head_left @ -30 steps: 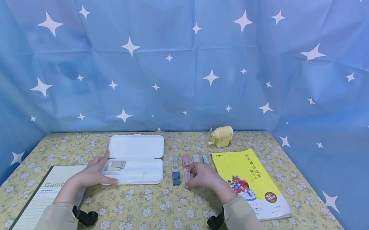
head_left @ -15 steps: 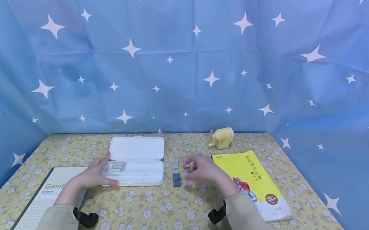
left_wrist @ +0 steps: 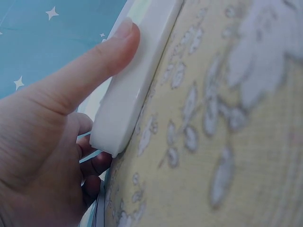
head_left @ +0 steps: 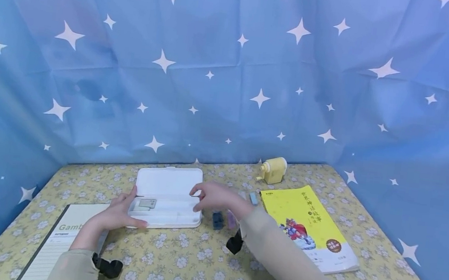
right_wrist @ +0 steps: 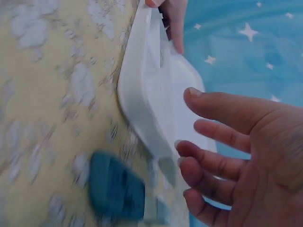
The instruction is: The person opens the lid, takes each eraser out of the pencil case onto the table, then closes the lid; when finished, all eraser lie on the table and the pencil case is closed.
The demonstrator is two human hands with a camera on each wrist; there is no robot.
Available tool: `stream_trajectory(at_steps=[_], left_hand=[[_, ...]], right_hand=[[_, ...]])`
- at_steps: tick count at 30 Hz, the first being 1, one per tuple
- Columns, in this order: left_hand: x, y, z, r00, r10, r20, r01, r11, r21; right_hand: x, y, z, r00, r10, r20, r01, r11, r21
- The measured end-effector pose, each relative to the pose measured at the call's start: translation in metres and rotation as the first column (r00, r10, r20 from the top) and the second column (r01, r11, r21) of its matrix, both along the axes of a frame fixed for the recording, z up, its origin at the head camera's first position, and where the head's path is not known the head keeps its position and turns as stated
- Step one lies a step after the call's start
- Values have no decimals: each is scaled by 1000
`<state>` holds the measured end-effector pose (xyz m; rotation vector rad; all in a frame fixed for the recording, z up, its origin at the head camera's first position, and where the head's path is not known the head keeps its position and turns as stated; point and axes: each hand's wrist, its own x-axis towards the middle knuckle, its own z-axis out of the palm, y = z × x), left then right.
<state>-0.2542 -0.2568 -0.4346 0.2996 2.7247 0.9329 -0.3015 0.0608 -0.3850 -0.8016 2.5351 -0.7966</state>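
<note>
A white pencil case (head_left: 188, 219) lies with its lid raised at the back. My left hand (head_left: 118, 211) grips its left end, thumb along the front wall and fingers round the side, as the left wrist view shows. Inside at the left sits a small grey-white block (head_left: 147, 203). My right hand (head_left: 214, 197) hovers over the case's right end; in the right wrist view its thumb and fingers stand apart with nothing seen between them. Close by on the table are a dark blue eraser-like block (head_left: 217, 220) and a pinkish-purple block (head_left: 231, 220).
A light blue block (head_left: 253, 198) lies behind my right forearm, which hides other small blocks. A yellow book (head_left: 302, 223) is at the right, with a yellow pencil sharpener (head_left: 274, 170) behind it. A notebook (head_left: 68, 233) lies at left. A starry blue curtain (head_left: 233, 67) hangs behind.
My right hand has moved left from among the small blocks to over the case's right end. My left hand keeps its grip on the case.
</note>
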Motion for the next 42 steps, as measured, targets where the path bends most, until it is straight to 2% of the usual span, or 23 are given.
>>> stream_trajectory(at_steps=[4,9,21,28,35,42], left_hand=[[0,1,0,1000,8,-8,-8,1000,-8],[-1,4,-1,1000,19,-17,-19,1000,-21],[-2,2,-2,999,9,-42,-10,999,-37],[-2,0,0,999,10,-49,-12,999,-32],[-2,1,0,999,1,-45,-1,1000,-14],[-2,-1,0,999,2,-36,-3,1000,-15]], right_hand=[[-11,-20,1,998,65,9,-64,998,-14],[-22,-42,6,988,153,-32,-153,988,0],[-35,-86,5,987,155,-52,-157,987,-27],[-38,-102,-2,981,182,-68,-182,983,8],[-41,-113,-12,971,207,-122,-195,975,104],[-39,-123,-15,953,276,-128,-260,957,128]])
